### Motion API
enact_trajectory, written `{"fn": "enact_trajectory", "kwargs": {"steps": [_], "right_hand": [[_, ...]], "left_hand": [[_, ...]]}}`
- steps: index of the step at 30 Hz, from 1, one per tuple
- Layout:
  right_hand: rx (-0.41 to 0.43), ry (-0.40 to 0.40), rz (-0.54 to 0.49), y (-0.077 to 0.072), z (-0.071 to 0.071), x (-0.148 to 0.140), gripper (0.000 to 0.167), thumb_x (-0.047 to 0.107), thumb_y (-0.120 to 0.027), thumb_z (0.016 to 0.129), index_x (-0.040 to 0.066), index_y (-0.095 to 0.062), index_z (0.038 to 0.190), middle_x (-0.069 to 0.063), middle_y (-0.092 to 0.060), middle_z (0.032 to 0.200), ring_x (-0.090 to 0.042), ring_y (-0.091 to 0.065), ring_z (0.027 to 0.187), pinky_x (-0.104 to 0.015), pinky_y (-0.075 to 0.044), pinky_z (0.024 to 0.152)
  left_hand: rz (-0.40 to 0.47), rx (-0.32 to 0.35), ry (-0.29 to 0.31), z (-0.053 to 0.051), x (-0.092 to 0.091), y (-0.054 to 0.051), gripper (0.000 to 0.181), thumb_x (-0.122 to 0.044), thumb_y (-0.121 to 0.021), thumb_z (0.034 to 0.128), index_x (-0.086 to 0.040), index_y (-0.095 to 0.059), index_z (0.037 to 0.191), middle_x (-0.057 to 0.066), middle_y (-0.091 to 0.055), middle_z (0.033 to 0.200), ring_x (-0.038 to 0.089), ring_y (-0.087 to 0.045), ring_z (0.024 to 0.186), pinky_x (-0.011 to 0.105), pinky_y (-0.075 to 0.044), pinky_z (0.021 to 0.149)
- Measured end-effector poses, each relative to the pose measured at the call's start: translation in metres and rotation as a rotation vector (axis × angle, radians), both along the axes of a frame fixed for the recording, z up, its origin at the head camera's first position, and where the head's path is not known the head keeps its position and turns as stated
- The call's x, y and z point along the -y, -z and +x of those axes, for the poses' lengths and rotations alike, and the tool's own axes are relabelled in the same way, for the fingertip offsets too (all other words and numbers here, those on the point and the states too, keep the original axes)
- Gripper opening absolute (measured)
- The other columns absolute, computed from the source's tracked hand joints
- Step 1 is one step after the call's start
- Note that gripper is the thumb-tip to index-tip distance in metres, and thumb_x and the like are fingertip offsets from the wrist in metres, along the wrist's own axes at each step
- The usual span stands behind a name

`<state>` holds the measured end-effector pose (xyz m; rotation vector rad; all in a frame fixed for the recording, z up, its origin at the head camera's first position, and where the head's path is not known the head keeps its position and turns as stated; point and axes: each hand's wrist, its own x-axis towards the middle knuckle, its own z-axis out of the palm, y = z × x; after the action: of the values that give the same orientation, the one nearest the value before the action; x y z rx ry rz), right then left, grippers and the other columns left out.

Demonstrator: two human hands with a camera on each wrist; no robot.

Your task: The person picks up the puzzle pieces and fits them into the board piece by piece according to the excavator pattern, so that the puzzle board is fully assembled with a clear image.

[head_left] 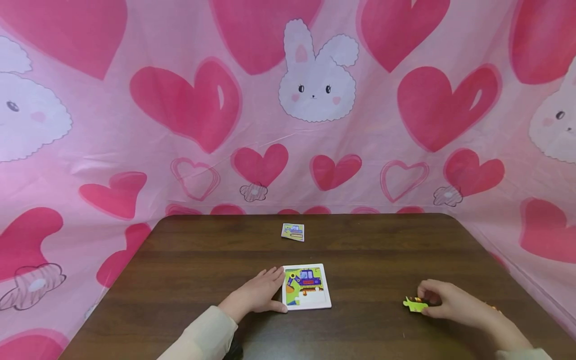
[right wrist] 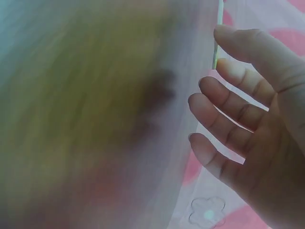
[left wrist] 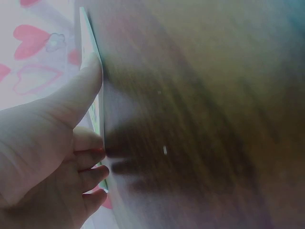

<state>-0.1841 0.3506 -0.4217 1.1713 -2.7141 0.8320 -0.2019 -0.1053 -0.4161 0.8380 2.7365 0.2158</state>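
A white-framed jigsaw puzzle (head_left: 329, 295) lies flat on the table, showing a purple digger on green with a white gap at lower right. My left hand (head_left: 258, 295) rests at its left side, fingers extended, with the thumb at the near left corner; in the left wrist view the thumb lies along the frame's edge (left wrist: 100, 81). To the right, my right hand (head_left: 454, 302) pinches a green puzzle piece (head_left: 416, 305) between thumb and index finger. That piece appears edge-on in the right wrist view, the other fingers (right wrist: 224, 119) loosely bent.
A small picture card (head_left: 293, 232) with a digger lies toward the table's far edge. Orange bits (head_left: 493, 307) show partly behind the right wrist, too hidden to name. A pink curtain (head_left: 378, 135) with hearts and rabbits hangs behind the brown wooden table (head_left: 202, 255).
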Motion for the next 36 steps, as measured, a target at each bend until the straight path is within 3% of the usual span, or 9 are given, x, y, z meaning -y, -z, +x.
{"fn": "enact_trajectory", "kwargs": {"steps": [14,24,36], "right_hand": [[0.101,0.021,0.044,-0.022,-0.025,0.069,0.027,0.016,-0.076,0.075,0.016,-0.05,0.083,0.013,-0.05,0.072,-0.001,-0.048,0.063,-0.022,-0.042,0.052],[0.042,0.054,0.12,-0.028,-0.035,0.117,0.026,0.017,-0.077,0.073,0.017,-0.053,0.081,0.011,-0.049,0.069,-0.005,-0.047,0.062,-0.021,-0.04,0.053],[0.011,0.047,0.194,-0.024,-0.034,0.17,0.024,0.023,-0.077,0.072,0.019,-0.054,0.079,0.011,-0.047,0.068,-0.003,-0.043,0.06,-0.022,-0.037,0.052]], "left_hand": [[-0.013,-0.006,-0.002,0.001,-0.002,-0.003,0.084,-0.052,-0.064,0.0788,0.0,-0.038,0.139,0.014,-0.031,0.145,0.028,-0.026,0.133,0.041,-0.022,0.106],[-0.012,-0.003,-0.009,0.003,-0.002,-0.004,0.083,-0.051,-0.064,0.0788,0.0,-0.038,0.139,0.013,-0.031,0.146,0.028,-0.026,0.133,0.041,-0.022,0.106],[-0.009,-0.009,-0.004,0.002,-0.001,-0.003,0.083,-0.051,-0.064,0.0795,0.0,-0.037,0.139,0.013,-0.031,0.146,0.028,-0.026,0.133,0.041,-0.022,0.107]]}}
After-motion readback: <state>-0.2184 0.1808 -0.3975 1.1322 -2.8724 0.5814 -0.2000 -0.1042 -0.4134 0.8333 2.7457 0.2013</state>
